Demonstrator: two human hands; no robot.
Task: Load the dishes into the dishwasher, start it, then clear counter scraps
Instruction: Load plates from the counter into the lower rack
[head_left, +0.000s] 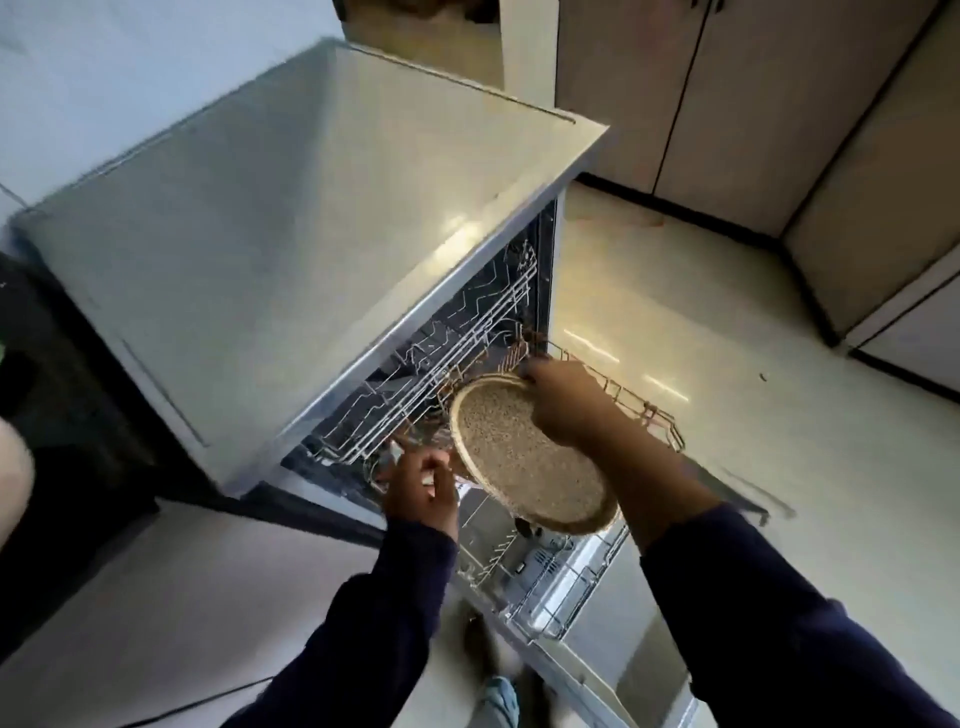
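- One speckled plate (530, 457), tilted, is over the pulled-out lower rack (550, 587) of the one open dishwasher (291, 249).
- The right hand (563, 400) clamps its fingers on the plate's upper rim.
- The left hand (418, 488) curls around something small and pale beside the plate; what it is cannot be told.
- Two racks: the upper rack (467, 332) sits above the lower one.

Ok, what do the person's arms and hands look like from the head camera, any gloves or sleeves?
Both arms wear long dark navy fabric sleeves that end at the wrists. The left hand and the right hand are bare, with no gloves. No watch, ring or marking shows; motion blur hides finer detail.
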